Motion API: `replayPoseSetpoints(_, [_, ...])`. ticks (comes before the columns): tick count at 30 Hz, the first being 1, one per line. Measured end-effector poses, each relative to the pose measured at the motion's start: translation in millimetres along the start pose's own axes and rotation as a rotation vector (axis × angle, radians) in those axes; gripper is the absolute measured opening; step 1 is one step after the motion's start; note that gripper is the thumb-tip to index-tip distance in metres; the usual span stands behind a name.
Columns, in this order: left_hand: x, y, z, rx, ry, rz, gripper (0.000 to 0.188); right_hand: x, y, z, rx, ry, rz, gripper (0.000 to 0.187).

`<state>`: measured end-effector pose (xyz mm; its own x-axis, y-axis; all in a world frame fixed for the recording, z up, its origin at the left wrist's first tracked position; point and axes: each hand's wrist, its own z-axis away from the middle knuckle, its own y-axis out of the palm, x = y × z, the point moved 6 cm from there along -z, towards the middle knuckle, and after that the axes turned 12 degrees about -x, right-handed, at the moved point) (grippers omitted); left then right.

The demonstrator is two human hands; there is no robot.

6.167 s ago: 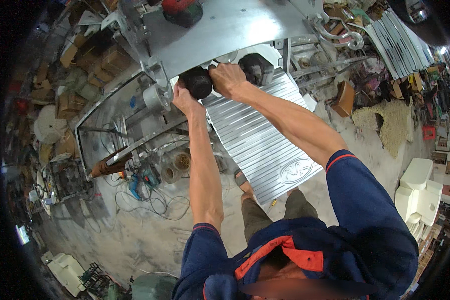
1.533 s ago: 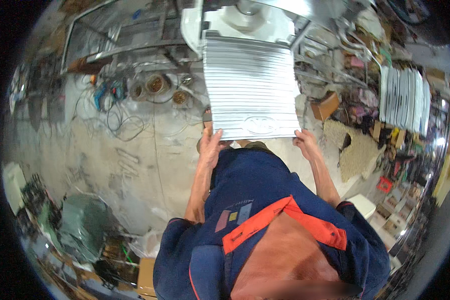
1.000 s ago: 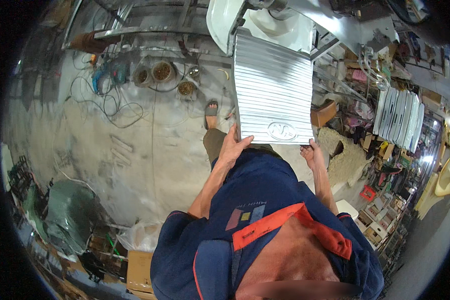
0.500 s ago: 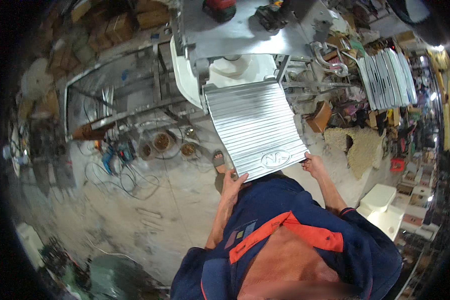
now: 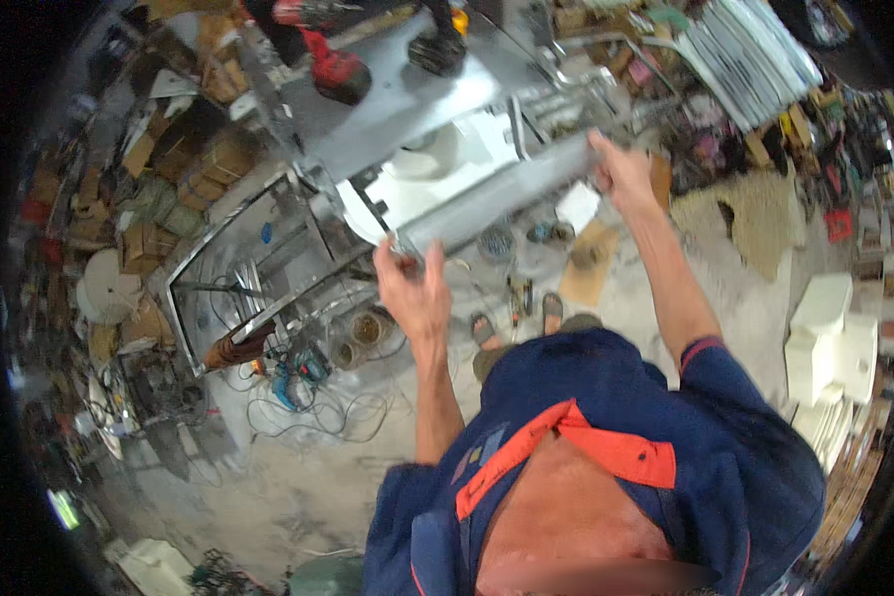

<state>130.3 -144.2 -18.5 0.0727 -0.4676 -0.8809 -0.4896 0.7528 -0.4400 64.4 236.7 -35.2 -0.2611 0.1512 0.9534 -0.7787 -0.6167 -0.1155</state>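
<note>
A silver panel point(image 5: 512, 192) is tipped almost edge-on in front of me, slightly blurred by motion. Its left end rests between the thumb and fingers of my left hand point(image 5: 417, 296). My right hand point(image 5: 626, 179) is closed round the other end, higher and farther right. Just beyond the panel, a white plastic shell point(image 5: 457, 164) with a round recess sits in a metal frame by the grey work table point(image 5: 392, 109). The face of the panel is mostly hidden at this angle.
A red cordless drill point(image 5: 338, 74) and a black power tool point(image 5: 437, 50) stand on the work table. A steel frame point(image 5: 184, 318) lies to the left. On the floor are a blue power tool point(image 5: 286, 389) with its cable and round containers point(image 5: 371, 326). White panels point(image 5: 750, 60) are stacked at far right.
The panel has been lifted forward, away from my body, and tilted from face-up to nearly edge-on. Both hands have moved forward with it, and my view has turned.
</note>
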Motion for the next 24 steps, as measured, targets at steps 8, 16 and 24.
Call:
replayPoseSetpoints(8, [-28,58,-86,-0.252,0.295,-0.155,0.079,28,65,-17,0.368,-0.044,-0.064,0.037])
replayPoseSetpoints(16, [-6,93,-172,-0.243,0.176,-0.236,0.083,-148,-56,-16,0.507,0.080,0.392,0.018])
replayPoseSetpoints(24, [-3,103,-188,-0.270,0.151,-0.274,0.084,-319,-233,-41,0.270,0.514,0.546,0.017])
